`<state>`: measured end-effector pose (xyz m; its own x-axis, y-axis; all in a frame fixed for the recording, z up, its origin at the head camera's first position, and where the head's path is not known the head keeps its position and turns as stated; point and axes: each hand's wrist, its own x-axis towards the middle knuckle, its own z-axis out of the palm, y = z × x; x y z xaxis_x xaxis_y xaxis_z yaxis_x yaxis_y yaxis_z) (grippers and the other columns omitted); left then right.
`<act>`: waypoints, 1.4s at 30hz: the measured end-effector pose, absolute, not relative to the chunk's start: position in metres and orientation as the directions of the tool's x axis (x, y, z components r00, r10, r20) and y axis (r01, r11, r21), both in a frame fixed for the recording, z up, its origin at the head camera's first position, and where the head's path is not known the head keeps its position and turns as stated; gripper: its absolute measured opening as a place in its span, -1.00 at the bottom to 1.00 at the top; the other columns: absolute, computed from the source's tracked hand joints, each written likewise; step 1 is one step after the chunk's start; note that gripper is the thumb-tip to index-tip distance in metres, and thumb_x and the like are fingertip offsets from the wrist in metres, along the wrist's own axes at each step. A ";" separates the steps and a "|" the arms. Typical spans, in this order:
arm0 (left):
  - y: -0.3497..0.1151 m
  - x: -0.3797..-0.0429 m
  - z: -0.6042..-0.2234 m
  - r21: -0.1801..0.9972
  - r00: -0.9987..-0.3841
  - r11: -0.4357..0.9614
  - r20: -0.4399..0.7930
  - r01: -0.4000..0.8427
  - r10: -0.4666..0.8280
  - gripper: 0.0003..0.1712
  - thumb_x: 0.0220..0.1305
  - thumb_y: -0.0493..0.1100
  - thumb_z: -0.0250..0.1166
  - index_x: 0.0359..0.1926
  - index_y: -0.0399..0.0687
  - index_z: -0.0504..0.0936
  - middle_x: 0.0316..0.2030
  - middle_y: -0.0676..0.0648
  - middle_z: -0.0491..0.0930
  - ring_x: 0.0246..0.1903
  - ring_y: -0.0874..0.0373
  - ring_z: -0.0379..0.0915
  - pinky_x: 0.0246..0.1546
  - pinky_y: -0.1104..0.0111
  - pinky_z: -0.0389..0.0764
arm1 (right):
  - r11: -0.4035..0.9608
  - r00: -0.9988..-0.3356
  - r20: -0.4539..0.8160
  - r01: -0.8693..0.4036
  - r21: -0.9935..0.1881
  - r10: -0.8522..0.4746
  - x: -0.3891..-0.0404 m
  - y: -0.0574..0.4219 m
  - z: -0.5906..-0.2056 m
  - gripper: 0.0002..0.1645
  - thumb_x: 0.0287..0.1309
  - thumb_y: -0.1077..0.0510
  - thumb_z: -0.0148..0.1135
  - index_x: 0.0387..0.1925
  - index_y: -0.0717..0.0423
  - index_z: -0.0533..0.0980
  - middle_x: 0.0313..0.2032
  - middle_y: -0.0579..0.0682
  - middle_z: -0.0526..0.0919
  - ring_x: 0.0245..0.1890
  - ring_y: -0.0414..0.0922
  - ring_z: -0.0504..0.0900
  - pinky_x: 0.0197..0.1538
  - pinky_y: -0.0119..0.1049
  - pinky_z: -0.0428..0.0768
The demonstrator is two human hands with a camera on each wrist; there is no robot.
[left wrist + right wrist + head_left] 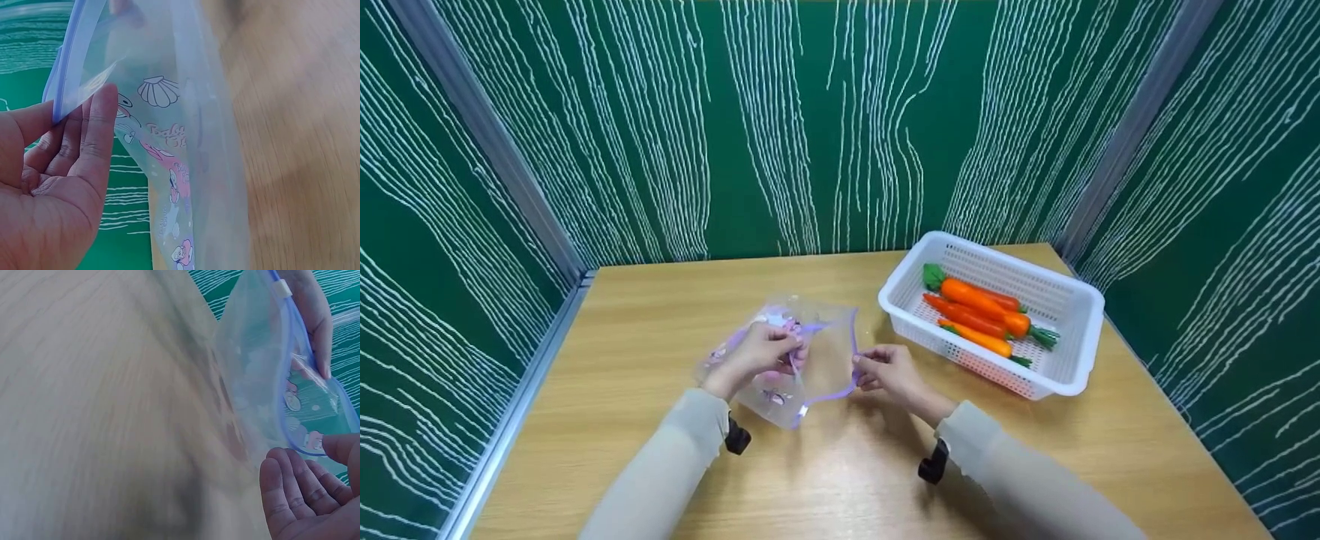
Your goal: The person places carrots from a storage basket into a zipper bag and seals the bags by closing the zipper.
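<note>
A clear zip bag (829,360) with a purple zip edge and pink cartoon prints stands with its mouth spread wide, facing right. My left hand (769,349) pinches one side of the zip edge between thumb and fingers; the left wrist view shows this zip edge (70,62) at the fingertips. On the other side, my right hand (889,373) pinches the opposite rim with thumb and fingertips. A white slider (282,288) sits on the zip in the right wrist view. Through the film, a shell print (158,91) is visible.
To the right, a white perforated basket (1087,322) holds several carrots (975,296) and red chili-like vegetables (964,313). The wooden table (645,315) is bordered by green walls (825,112) with white wavy lines. Both wrists carry black camera mounts (934,461).
</note>
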<state>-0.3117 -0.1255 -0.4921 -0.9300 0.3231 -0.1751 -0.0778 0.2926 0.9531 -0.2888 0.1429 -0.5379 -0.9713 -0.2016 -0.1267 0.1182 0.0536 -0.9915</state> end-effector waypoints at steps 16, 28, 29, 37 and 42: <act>-0.124 -0.311 -0.496 0.964 -0.924 0.259 -0.145 -0.052 0.354 -0.69 0.64 -0.23 0.20 -0.14 -0.37 0.79 -0.38 -0.01 0.74 -0.39 0.21 0.67 -0.30 0.41 0.77 | 0.133 -0.990 -0.039 0.021 -0.991 -0.136 -0.305 0.168 -0.515 -0.73 0.42 0.30 0.36 0.00 0.48 0.64 -0.35 -0.05 0.79 -0.45 -0.25 0.71 -0.30 -0.39 0.79; -0.124 -0.309 -0.497 0.960 -0.921 0.272 -0.160 -0.062 0.354 -0.70 0.66 -0.22 0.19 -0.13 -0.28 0.81 -0.34 -0.03 0.74 -0.36 0.18 0.65 -0.27 0.40 0.76 | 0.417 -0.996 0.052 -0.077 -0.906 -0.070 -0.311 0.191 -0.497 -0.75 0.34 0.22 0.51 -0.02 0.27 0.73 -0.13 0.10 0.84 -0.22 -0.16 0.67 -0.14 -0.44 0.68; -0.124 -0.309 -0.496 0.959 -0.921 0.274 -0.164 -0.066 0.353 -0.70 0.66 -0.22 0.18 -0.13 -0.26 0.81 -0.34 -0.03 0.74 -0.35 0.18 0.65 -0.27 0.40 0.76 | 0.445 -0.996 0.059 -0.082 -0.892 -0.066 -0.311 0.194 -0.495 -0.74 0.33 0.20 0.52 -0.01 0.24 0.73 -0.11 0.10 0.83 -0.20 -0.14 0.67 -0.13 -0.46 0.67; -0.125 -0.308 -0.497 0.958 -0.917 0.275 -0.174 -0.074 0.360 -0.69 0.68 -0.18 0.19 -0.14 -0.21 0.81 -0.30 -0.05 0.73 -0.32 0.15 0.62 -0.22 0.39 0.75 | 0.557 -0.994 0.088 -0.113 -0.823 -0.071 -0.318 0.221 -0.479 -0.60 0.33 0.15 0.53 0.11 0.27 0.70 -0.04 0.20 0.80 -0.10 0.04 0.70 -0.01 -0.39 0.68; -0.125 -0.308 -0.497 0.962 -0.911 0.266 -0.162 -0.060 0.380 -0.70 0.67 -0.19 0.19 -0.12 -0.29 0.79 -0.35 -0.03 0.70 -0.35 0.17 0.60 -0.27 0.41 0.74 | 0.614 -0.991 0.097 -0.132 -0.778 -0.090 -0.324 0.238 -0.473 -0.54 0.35 0.13 0.51 0.17 0.30 0.66 0.04 0.25 0.77 0.00 0.11 0.70 0.18 -0.09 0.71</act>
<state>-0.3076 -0.1247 -0.4967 -0.9108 0.3799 -0.1617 -0.0598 0.2660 0.9621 -0.3237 0.2380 -0.4732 -0.9912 -0.0895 0.0971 -0.1317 0.6139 -0.7783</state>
